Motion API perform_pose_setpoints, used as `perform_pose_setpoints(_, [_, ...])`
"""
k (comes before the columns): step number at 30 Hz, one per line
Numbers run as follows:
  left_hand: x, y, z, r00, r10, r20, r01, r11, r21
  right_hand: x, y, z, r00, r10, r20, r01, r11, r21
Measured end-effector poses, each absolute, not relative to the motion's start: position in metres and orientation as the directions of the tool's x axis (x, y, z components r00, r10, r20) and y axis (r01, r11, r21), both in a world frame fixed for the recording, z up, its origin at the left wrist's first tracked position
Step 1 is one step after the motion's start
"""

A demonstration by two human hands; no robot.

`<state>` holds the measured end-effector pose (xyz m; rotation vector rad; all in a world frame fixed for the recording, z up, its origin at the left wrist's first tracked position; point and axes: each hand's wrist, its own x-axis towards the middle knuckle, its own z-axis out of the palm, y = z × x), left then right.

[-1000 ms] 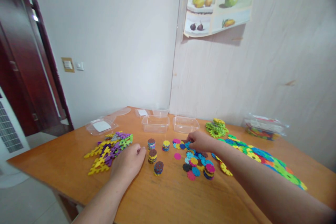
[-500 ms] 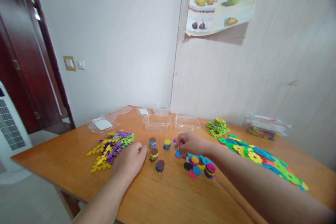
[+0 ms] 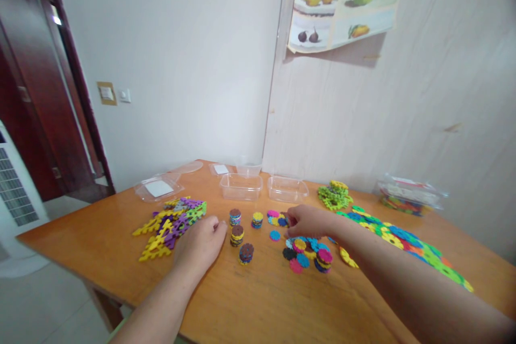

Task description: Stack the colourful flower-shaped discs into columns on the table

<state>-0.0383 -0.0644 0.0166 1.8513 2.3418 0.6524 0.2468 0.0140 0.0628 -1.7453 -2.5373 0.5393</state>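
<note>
My right hand (image 3: 307,220) reaches over a loose pile of small coloured discs (image 3: 307,252), its fingers curled together at the pile's far edge; whether a disc sits between them is hidden. A single blue disc (image 3: 274,235) lies just left of it. My left hand (image 3: 200,244) rests on the wooden table (image 3: 258,301) with fingers loosely curled, holding nothing I can see. Several short stacks of discs (image 3: 236,235) stand between the two hands. Left of my left hand lies a heap of yellow, purple and green snowflake pieces (image 3: 171,224).
Two clear plastic tubs (image 3: 241,187) stand at the table's far side, with lids (image 3: 158,188) to their left. A green flower-piece heap (image 3: 332,196) and a long band of mixed pieces (image 3: 407,244) run along the right. A filled clear box (image 3: 409,196) sits at the wall.
My right hand drew left toward the stacks half a second ago, then moved back right to the disc pile. A blue disc now lies alone left of it. My left hand stayed put.
</note>
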Motion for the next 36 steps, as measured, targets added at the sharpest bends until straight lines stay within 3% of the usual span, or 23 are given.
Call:
perform_pose_setpoints(5, [-0.038,-0.064,0.017,-0.253,0.946,0.203,0.91,0.162,0.381,0.247,0.011,0.066,-0.358,0.914,-0.189,0.922,0.314,-0.225])
perform_pose_setpoints(10, [-0.038,-0.064,0.018,-0.255,0.949,0.185,0.909,0.17,0.382,0.244,0.012,0.062,-0.341,0.92,-0.192,0.924,0.29,-0.25])
perform_pose_setpoints(20, [-0.039,-0.063,0.015,-0.26,0.946,0.195,0.911,0.173,0.376,0.236,0.014,0.058,-0.384,0.889,-0.25,0.8,0.186,-0.57])
perform_pose_setpoints(24, [-0.04,-0.063,0.014,-0.261,0.945,0.198,0.91,0.173,0.378,0.223,0.012,0.055,-0.408,0.873,-0.268,0.753,0.156,-0.639])
perform_pose_setpoints(30, [-0.04,-0.062,0.014,-0.267,0.942,0.204,0.911,0.177,0.372,0.217,0.016,0.049,-0.399,0.879,-0.261,0.768,0.164,-0.619])
perform_pose_setpoints(36, [-0.038,-0.064,0.016,-0.266,0.944,0.195,0.911,0.18,0.371,0.242,0.013,0.064,-0.408,0.869,-0.278,0.825,0.221,-0.52])
